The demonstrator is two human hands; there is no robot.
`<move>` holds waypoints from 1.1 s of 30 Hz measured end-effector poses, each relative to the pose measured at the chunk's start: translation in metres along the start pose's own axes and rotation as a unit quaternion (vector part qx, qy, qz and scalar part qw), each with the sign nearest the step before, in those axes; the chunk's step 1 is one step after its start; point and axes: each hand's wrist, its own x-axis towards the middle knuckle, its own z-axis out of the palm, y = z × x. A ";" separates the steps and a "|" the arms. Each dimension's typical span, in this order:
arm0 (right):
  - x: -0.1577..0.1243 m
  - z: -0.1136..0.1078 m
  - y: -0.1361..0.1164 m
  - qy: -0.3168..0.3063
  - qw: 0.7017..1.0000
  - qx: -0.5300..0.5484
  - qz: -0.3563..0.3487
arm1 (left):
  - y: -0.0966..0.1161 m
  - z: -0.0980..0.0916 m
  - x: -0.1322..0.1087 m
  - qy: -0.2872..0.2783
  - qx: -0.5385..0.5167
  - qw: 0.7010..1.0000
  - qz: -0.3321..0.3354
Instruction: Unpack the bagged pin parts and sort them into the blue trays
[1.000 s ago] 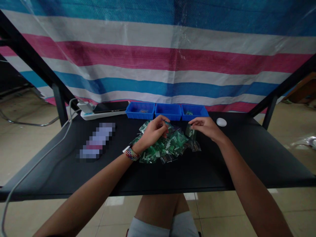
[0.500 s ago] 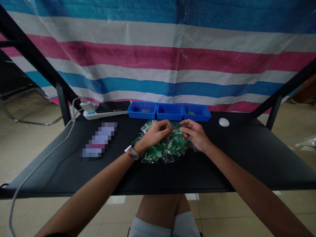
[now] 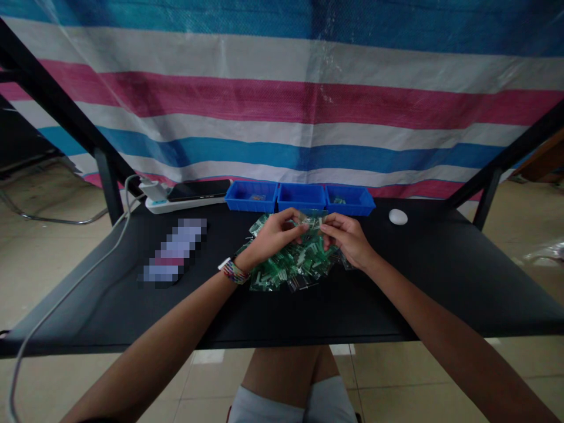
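Observation:
Between my two hands is a small clear greenish plastic bag (image 3: 312, 222) with pale slim pieces inside. My left hand (image 3: 281, 236), with a woven bracelet at the wrist, pinches the bag's left side. On its right side the thumb and fingers of my right hand (image 3: 346, 236) are closed. Below both hands spreads a pile of similar green-tinted bags (image 3: 293, 263), many with short white sticks in them. What exactly the pieces are is too small to make out.
Three blue bins (image 3: 301, 198) stand in a row behind the pile; the outer two hold a few small items. A power strip (image 3: 185, 204) carrying a dark phone (image 3: 200, 190) lies left, near a pixelated object (image 3: 176, 251). A white mouse (image 3: 398, 217) sits right on the black table (image 3: 423, 282).
The bag between my hands has tilted and its pieces now show higher, between the fingertips. My hands stay nearly in place; the whole view has shifted slightly.

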 end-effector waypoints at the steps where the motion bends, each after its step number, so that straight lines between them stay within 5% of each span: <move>1: 0.000 0.000 0.001 0.000 1.000 0.000 -0.005 | -0.002 0.000 0.000 -0.005 0.002 1.000 -0.003; 33: -0.001 0.000 0.003 -0.026 0.995 -0.059 -0.072 | -0.002 0.000 0.001 -0.027 0.013 0.999 -0.013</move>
